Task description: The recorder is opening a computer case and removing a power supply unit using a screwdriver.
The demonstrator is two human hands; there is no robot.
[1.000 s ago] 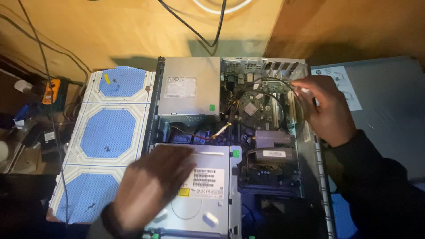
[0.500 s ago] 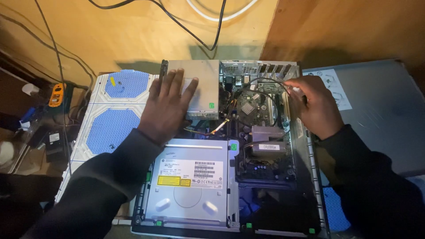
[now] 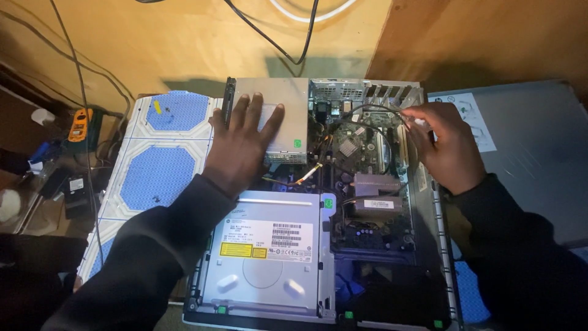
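**Hands inside an opened desktop case**

The left hand (image 3: 245, 144) lies flat, fingers spread, on the grey power supply (image 3: 288, 119) at upper centre. The right hand (image 3: 447, 147) pinches a thin black cable (image 3: 367, 113) over the motherboard (image 3: 367, 159). The computer case (image 3: 444, 257) is already open, its side panel (image 3: 527, 153) lying at right; the optical drive (image 3: 263, 257), power supply and board are all seated inside.
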